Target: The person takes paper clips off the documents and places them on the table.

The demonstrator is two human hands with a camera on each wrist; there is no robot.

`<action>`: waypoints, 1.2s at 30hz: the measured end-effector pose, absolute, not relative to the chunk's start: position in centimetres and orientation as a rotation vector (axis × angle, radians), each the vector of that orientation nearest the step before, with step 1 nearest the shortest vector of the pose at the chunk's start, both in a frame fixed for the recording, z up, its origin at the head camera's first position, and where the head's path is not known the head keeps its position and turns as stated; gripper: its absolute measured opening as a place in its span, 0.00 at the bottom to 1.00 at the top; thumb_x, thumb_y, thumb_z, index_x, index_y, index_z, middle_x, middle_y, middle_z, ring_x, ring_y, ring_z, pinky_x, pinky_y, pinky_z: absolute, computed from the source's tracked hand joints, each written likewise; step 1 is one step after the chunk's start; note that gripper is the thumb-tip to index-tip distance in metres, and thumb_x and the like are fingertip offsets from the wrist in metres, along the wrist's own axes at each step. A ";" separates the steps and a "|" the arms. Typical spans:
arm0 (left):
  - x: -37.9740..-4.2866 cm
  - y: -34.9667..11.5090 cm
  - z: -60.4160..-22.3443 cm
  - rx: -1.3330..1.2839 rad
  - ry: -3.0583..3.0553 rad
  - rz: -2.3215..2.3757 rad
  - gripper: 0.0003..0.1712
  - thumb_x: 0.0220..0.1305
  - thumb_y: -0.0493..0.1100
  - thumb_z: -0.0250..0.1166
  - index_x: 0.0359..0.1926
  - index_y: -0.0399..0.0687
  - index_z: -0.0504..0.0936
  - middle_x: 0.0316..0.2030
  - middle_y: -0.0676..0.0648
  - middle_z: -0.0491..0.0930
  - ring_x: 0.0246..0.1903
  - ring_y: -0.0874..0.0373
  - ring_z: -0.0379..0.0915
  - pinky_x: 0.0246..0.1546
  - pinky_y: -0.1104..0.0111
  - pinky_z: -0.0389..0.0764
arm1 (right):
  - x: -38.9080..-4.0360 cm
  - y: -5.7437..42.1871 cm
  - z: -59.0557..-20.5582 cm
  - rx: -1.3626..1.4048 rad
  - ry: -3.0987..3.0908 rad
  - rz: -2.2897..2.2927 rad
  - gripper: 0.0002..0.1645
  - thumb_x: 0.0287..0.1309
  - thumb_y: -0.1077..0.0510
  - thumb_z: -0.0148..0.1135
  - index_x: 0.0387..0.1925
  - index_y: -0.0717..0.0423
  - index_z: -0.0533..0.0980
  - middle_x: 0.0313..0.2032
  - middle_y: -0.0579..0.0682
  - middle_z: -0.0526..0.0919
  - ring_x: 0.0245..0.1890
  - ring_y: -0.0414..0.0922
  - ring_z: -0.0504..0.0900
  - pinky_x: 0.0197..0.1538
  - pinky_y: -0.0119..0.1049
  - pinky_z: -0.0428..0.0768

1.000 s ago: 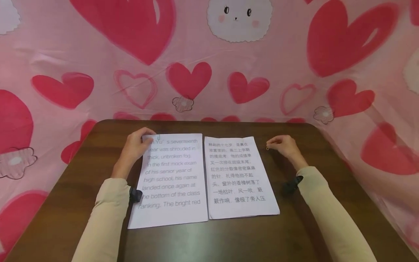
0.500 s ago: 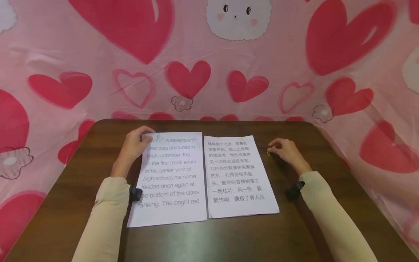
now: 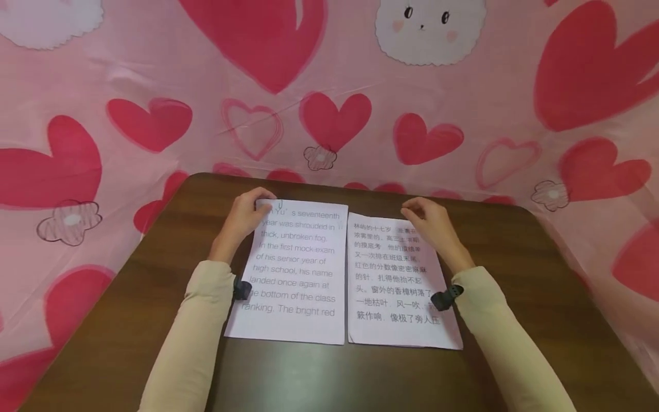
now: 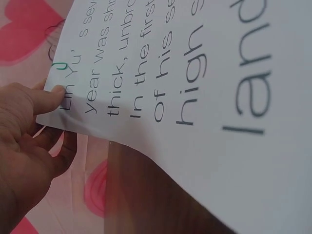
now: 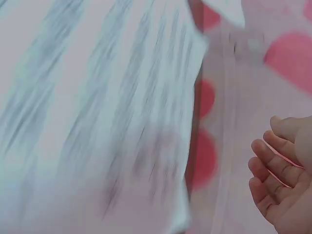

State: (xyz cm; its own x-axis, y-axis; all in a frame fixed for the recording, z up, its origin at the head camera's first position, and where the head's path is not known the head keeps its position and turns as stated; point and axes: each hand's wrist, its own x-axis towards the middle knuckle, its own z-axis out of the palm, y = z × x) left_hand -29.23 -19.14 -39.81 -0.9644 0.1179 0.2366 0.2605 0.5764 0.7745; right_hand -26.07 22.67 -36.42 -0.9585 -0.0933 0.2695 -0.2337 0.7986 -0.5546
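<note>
Left hand point(image 3: 244, 216) pinches top left corner of the English sheet point(image 3: 296, 269), green clip point(image 4: 60, 67) on its top edge. Right hand point(image 3: 435, 226) half open, fingers loosely bent, holding nothing, over top right corner of the Chinese sheet point(image 3: 388, 286). Sheets side by side on table point(image 3: 288, 377).

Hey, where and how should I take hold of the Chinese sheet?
Probably pinch the Chinese sheet at its top right corner, coming from the right, thumb on the print and fingers underneath. It is thin and broad and lies on the table, so a corner should lift most easily. In the head view, the right hand covers that corner.
</note>
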 end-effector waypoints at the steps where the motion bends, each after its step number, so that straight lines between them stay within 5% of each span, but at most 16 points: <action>1: -29.3 -18.9 -39.9 -0.320 -2.640 -1.340 0.13 0.71 0.34 0.59 0.54 0.40 0.79 0.55 0.35 0.80 0.49 0.41 0.74 0.58 0.51 0.74 | -26.5 21.5 -36.2 0.295 -2.763 0.905 0.18 0.69 0.53 0.60 0.53 0.62 0.78 0.51 0.62 0.84 0.51 0.58 0.82 0.58 0.53 0.79; 11: -28.8 -17.6 -40.3 -0.345 -2.619 -1.348 0.11 0.70 0.33 0.60 0.51 0.40 0.81 0.52 0.36 0.83 0.48 0.43 0.75 0.58 0.53 0.74 | -29.5 10.0 -36.1 0.606 -2.827 0.808 0.23 0.69 0.52 0.61 0.60 0.59 0.76 0.60 0.57 0.81 0.66 0.55 0.73 0.73 0.50 0.66; 22: -28.3 -16.8 -39.8 -0.429 -2.559 -1.376 0.10 0.68 0.32 0.62 0.50 0.38 0.82 0.49 0.36 0.84 0.45 0.44 0.77 0.52 0.54 0.77 | -30.4 3.0 -36.4 0.819 -2.905 0.869 0.21 0.67 0.53 0.63 0.59 0.56 0.78 0.55 0.52 0.85 0.57 0.49 0.80 0.66 0.43 0.74; 36: -28.0 -16.2 -39.9 -0.467 -2.532 -1.410 0.10 0.66 0.32 0.64 0.48 0.37 0.82 0.48 0.36 0.84 0.44 0.44 0.78 0.51 0.55 0.78 | -30.3 1.9 -36.5 0.823 -2.940 0.887 0.14 0.66 0.57 0.65 0.50 0.57 0.81 0.49 0.53 0.88 0.48 0.48 0.84 0.60 0.41 0.79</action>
